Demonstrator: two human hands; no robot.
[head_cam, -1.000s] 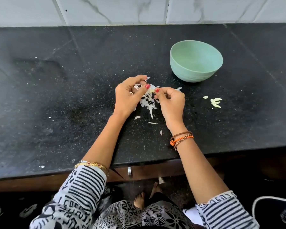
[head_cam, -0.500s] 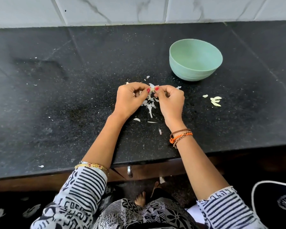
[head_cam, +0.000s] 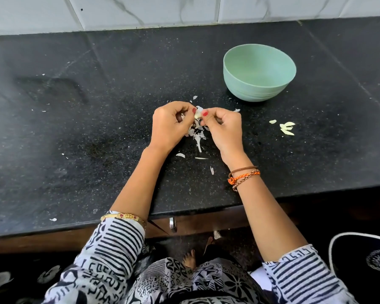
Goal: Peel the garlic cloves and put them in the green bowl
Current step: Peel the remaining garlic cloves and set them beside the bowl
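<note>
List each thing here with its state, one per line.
green bowl: upright, looks empty
garlic clove: pinched between both hands, partly peeled
left hand: pinches the clove
right hand: pinches the clove
garlic skins: scattered under the hands
pale pieces: lying right of the hands

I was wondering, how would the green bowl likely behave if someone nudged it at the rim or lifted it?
The green bowl looks thin-walled and plastic-like, so probably light and not fragile. It appears empty, with nothing weighing it down, so a nudge would likely slide it across the smooth black countertop. Its base looks narrower than its rim, so a push at the rim might rock it.
</note>
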